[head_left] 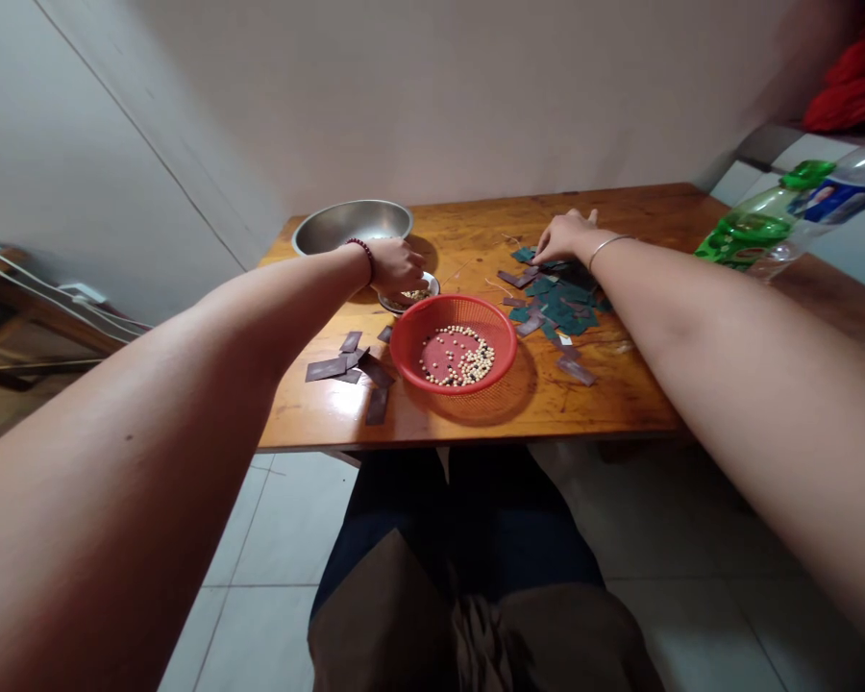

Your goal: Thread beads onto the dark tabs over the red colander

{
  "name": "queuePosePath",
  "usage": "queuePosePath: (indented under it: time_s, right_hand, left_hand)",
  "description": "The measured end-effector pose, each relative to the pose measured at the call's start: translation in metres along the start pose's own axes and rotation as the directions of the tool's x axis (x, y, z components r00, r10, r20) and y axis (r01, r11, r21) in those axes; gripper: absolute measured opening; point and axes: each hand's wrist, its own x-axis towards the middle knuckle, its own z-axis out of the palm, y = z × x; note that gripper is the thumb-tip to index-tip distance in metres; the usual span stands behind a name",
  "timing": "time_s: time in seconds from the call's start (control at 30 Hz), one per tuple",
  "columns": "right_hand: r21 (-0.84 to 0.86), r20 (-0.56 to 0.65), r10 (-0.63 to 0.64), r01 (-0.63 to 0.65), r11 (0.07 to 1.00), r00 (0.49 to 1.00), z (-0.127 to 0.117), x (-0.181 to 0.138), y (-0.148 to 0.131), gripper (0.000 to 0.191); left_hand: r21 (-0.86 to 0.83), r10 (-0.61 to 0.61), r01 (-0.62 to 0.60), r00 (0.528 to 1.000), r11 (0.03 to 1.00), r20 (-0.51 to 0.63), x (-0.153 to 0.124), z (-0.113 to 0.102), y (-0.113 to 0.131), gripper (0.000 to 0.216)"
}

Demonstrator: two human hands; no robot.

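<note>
My left hand (398,264) is over a small white bowl (432,285) of small pale grains, with its fingers curled downward. What those fingers hold, if anything, is hidden. My right hand (566,236) reaches to the far side of a loose pile of dark green pieces (563,303) mixed with purple strips. Its thumb and forefinger come together at the pile, while other fingers stick up; anything pinched there is too small to make out. Between my arms sits a red mesh basket (453,384) with pale and a few dark round beans (474,365) inside.
A steel basin (353,219) stands at the back left of the wooden table (605,408). Several purple strips (353,365) lie left of the basket. Two plastic bottles, one green-labelled (753,226) and one blue-labelled (828,197), are at the right. A wall (490,106) rises behind.
</note>
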Motion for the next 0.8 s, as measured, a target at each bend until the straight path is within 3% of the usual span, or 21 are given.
queuePosePath:
  time_s: [0.17, 0.47, 0.8]
  right_hand:
    - [0.076, 0.003, 0.106, -0.106, 0.992, 0.994, -0.011, -0.005, 0.010, 0.027]
    - [0.001, 0.086, 0.151, -0.151, 0.988, 0.985, -0.003, -0.013, 0.022, 0.054]
    - [0.039, 0.067, 0.147, -0.150, 0.988, 0.987, -0.011, -0.018, 0.013, 0.036]
  left_hand:
    - [-0.024, -0.123, 0.123, 0.992, 0.992, -0.001, -0.004, -0.003, 0.002, 0.042]
    - [0.015, -0.145, 0.144, 0.989, 0.989, 0.036, -0.008, -0.007, 0.005, 0.041]
    - [0.025, -0.149, 0.148, 0.984, 0.989, 0.101, -0.005, 0.001, 0.006, 0.041]
